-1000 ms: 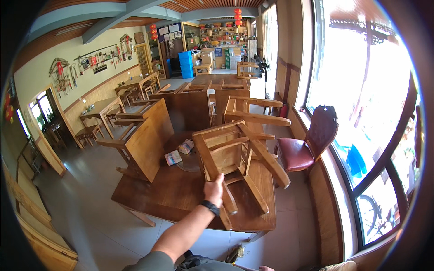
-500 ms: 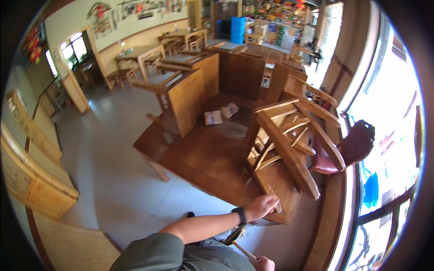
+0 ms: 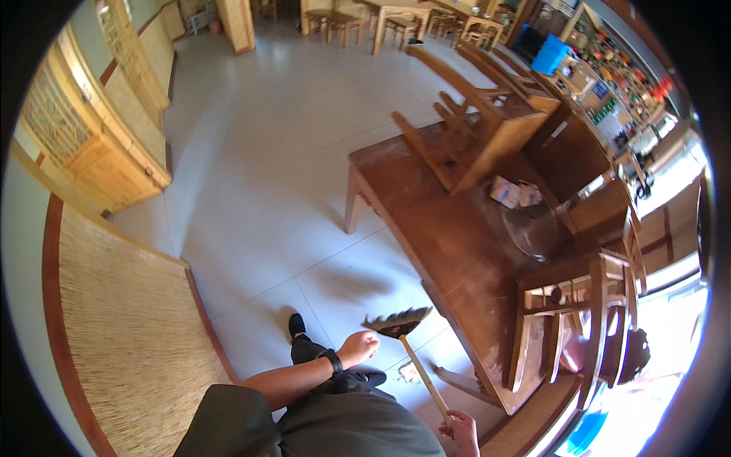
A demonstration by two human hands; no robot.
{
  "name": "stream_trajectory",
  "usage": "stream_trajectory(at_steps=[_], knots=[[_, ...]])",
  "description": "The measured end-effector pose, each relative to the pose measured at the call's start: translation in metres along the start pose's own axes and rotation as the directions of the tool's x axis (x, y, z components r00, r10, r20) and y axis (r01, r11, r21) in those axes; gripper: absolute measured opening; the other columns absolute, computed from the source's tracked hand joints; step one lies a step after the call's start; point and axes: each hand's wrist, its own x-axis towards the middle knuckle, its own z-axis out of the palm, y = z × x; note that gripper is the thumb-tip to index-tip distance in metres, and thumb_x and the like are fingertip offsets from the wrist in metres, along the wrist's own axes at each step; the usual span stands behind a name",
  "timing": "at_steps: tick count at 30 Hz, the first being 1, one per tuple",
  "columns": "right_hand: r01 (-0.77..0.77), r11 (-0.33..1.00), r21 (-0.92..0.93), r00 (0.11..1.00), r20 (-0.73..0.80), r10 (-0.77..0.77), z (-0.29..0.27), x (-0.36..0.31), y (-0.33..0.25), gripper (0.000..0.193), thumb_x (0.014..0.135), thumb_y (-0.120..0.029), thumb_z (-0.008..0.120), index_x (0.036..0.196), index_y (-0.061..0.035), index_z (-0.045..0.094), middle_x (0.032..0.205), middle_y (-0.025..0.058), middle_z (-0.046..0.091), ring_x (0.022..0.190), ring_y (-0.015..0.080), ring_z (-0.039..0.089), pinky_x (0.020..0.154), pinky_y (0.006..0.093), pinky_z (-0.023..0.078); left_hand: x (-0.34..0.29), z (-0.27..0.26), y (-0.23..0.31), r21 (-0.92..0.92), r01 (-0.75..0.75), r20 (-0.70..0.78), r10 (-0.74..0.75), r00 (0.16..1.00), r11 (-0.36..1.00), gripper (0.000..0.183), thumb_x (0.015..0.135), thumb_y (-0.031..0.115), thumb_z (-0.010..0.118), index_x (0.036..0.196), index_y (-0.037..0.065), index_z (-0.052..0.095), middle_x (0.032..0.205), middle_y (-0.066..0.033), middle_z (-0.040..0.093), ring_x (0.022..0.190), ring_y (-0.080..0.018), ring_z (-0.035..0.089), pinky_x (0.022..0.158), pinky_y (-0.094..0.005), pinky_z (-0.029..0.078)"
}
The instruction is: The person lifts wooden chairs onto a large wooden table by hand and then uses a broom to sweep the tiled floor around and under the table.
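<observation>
My right hand (image 3: 458, 431) at the bottom edge grips the thin wooden handle of a short broom (image 3: 399, 323). Its dark fan of bristles is lifted over the tiled floor, just beside the near edge of a long dark wooden table (image 3: 449, 251). My left hand (image 3: 358, 349), with a black band on the wrist, is curled into a loose fist right next to the bristles; whether it touches them is unclear. My black shoe (image 3: 297, 326) shows on the floor below it.
Two wooden chairs lie upturned on the table, one at the far end (image 3: 472, 129) and one at the near right (image 3: 579, 320). Papers (image 3: 512, 192) and a clear bowl (image 3: 533, 228) sit between them. A woven mat panel (image 3: 129, 327) and wooden cabinet (image 3: 99, 152) stand on the left.
My left hand has left the upturned chair on the table and dropped down beside the broom head. My view has swung down toward the floor and my legs.
</observation>
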Motion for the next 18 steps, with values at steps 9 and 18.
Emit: stream_trajectory(at_steps=[9, 18], knots=[[-0.29, 0.957, 0.006, 0.956, -0.042, 0.29, 0.218, 0.011, -0.1, 0.041, 0.078, 0.002, 0.046, 0.117, -0.0091, 0.052, 0.073, 0.0128, 0.054, 0.049, 0.0132, 0.045, 0.044, 0.0233, 0.035, 0.023, -0.162, -0.112, 0.084, -0.11, -0.163, 0.123, 0.979, 0.99, 0.027, 0.088, 0.026, 0.053, 0.088, 0.001, 0.063, 0.083, -0.0162, 0.067, 0.08, -0.0338, 0.064, 0.074, -0.0431, 0.05], [-0.165, 0.758, -0.631, 0.97, 0.034, 0.239, 0.354, 0.004, -0.136, 0.029, 0.083, 0.003, 0.052, 0.111, -0.0035, 0.052, 0.076, 0.0111, 0.055, 0.047, 0.0134, 0.048, 0.041, 0.0256, 0.037, -0.021, -0.282, -0.172, 0.336, -0.147, -0.198, 0.223, 0.955, 0.93, 0.042, 0.078, 0.018, 0.066, 0.116, 0.003, 0.056, 0.113, -0.0161, 0.061, 0.103, -0.0322, 0.059, 0.084, -0.044, 0.048]])
